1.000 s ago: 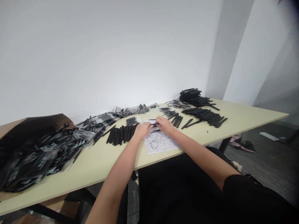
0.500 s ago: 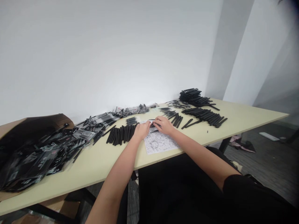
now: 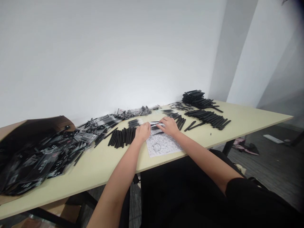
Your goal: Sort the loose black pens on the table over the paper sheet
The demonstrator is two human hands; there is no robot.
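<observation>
Fingertips (image 3: 147, 125) of the left hand (image 3: 142, 132) and of the right hand (image 3: 169, 126) are bent down and close together at the two ends of a slim clear packet (image 3: 155, 124) with dark sticks inside. It lies between them, but it is too small to tell whether they pinch it or only press on it. Under the fingers and nearer the body lies a printed sheet (image 3: 162, 146) on the pale table (image 3: 99, 164). Just left of the left fingers sits a row of black sticks (image 3: 122, 136). Just right of the right fingers are loose black sticks (image 3: 180, 121), and further right a long heap of sticks (image 3: 209, 117). Far to the left, filled packets (image 3: 35, 158) spill from a cardboard box (image 3: 59, 120).
</observation>
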